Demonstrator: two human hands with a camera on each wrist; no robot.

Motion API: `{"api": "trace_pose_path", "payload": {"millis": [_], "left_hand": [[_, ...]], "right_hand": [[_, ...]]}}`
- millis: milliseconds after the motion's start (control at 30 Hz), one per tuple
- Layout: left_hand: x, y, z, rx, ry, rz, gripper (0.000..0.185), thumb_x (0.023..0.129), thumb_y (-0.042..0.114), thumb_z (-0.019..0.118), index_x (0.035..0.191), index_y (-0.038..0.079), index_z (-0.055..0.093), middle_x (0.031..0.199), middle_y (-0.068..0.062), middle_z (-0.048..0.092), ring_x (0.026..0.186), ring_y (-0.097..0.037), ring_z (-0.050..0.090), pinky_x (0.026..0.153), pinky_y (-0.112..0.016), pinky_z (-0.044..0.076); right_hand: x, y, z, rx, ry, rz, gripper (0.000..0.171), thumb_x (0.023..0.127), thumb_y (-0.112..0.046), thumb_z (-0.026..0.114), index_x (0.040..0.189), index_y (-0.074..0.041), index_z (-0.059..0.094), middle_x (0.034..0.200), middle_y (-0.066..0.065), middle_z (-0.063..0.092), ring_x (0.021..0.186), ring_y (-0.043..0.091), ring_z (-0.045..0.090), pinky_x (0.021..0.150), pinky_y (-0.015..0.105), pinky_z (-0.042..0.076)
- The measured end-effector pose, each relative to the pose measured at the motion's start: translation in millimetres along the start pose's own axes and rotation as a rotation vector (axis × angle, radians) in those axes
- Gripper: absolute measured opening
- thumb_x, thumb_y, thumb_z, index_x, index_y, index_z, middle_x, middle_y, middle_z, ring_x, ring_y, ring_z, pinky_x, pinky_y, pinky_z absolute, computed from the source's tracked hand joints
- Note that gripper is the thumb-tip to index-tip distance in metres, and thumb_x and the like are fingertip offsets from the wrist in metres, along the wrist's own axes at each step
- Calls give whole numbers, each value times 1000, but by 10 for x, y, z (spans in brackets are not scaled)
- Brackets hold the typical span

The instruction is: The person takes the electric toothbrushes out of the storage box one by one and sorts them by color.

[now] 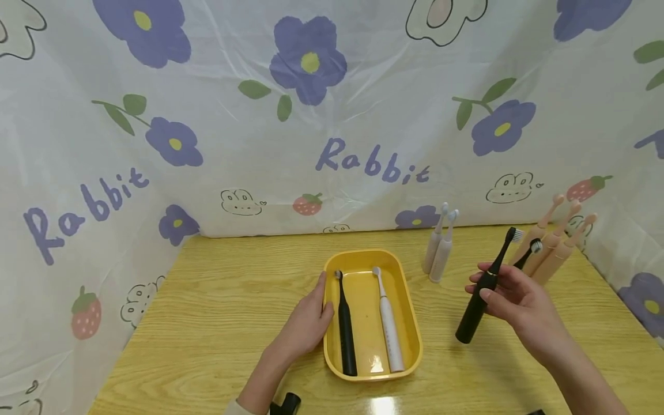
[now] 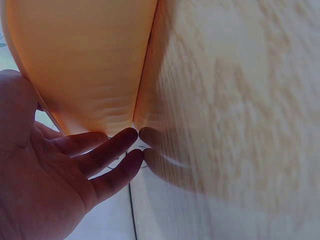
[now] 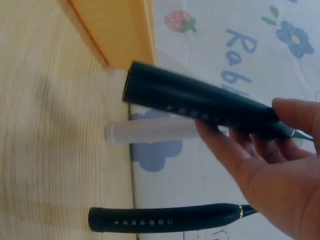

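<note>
My right hand (image 1: 526, 302) pinches a black electric toothbrush (image 1: 474, 308) between thumb and fingers. It is held tilted above the table, bristles up, right of the yellow tray (image 1: 367, 340). The right wrist view shows a row of small marks along its handle (image 3: 200, 100). My left hand (image 1: 306, 320) rests against the tray's left side, fingers along the outer wall (image 2: 90, 65) and thumb by the rim. Inside the tray lie a black electric toothbrush (image 1: 345, 328) at left and a white one (image 1: 390, 328) at right.
Two pale electric toothbrushes (image 1: 442, 253) stand upright behind the tray's right side. Several pink ones (image 1: 555, 256) stand at the far right. Another black toothbrush (image 3: 165, 219) stands near them, partly hidden by my right hand in the head view. A patterned cloth (image 1: 249, 144) hangs behind the table.
</note>
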State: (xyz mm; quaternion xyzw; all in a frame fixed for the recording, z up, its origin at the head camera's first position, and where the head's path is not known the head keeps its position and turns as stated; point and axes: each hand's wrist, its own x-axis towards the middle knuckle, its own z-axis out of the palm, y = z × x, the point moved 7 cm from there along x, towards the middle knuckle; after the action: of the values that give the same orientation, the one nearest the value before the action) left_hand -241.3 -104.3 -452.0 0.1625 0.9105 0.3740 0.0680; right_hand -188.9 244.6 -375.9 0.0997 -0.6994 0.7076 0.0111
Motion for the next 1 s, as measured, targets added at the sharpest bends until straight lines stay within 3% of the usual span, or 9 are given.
{"api": "trace_pose_path", "payload": {"millis": [267, 467, 667, 767, 1000], "left_hand": [[-13, -3, -8, 7, 3, -9, 65, 108, 14, 44, 161, -7, 12, 143, -26, 54, 76, -12, 59, 84, -39, 51], [-5, 1, -12, 3, 2, -5, 66, 109, 16, 44, 162, -6, 12, 152, -25, 46, 90, -17, 62, 90, -41, 50], [-4, -1, -12, 9, -3, -4, 66, 109, 16, 44, 162, -5, 12, 147, -24, 52, 84, -14, 61, 88, -41, 50], [-1, 0, -11, 11, -5, 1, 66, 109, 16, 44, 162, -6, 12, 143, -24, 55, 81, -12, 61, 88, -40, 50], [-4, -1, -6, 16, 0, 7, 66, 108, 15, 44, 162, -6, 12, 142, -25, 55, 83, -13, 61, 89, -41, 50]], "right_hand": [[-43, -7, -237, -43, 148, 10, 36, 100, 5, 61, 131, -13, 60, 114, -5, 71, 102, 7, 71, 76, 24, 58], [-154, -72, -476, -39, 290, -27, 37, 98, 7, 62, 131, -11, 60, 114, -6, 70, 99, 3, 70, 74, 19, 56], [-300, -46, -657, -350, 540, 71, 38, 99, 2, 63, 130, -20, 60, 108, -22, 64, 94, -10, 62, 70, 10, 50], [-339, -9, -710, -484, 642, 144, 38, 99, 0, 64, 131, -18, 59, 105, -26, 59, 93, -13, 57, 72, 6, 48], [-321, 51, -771, -582, 741, 149, 34, 96, -2, 69, 129, -7, 63, 97, -29, 56, 86, -15, 55, 75, 3, 43]]}}
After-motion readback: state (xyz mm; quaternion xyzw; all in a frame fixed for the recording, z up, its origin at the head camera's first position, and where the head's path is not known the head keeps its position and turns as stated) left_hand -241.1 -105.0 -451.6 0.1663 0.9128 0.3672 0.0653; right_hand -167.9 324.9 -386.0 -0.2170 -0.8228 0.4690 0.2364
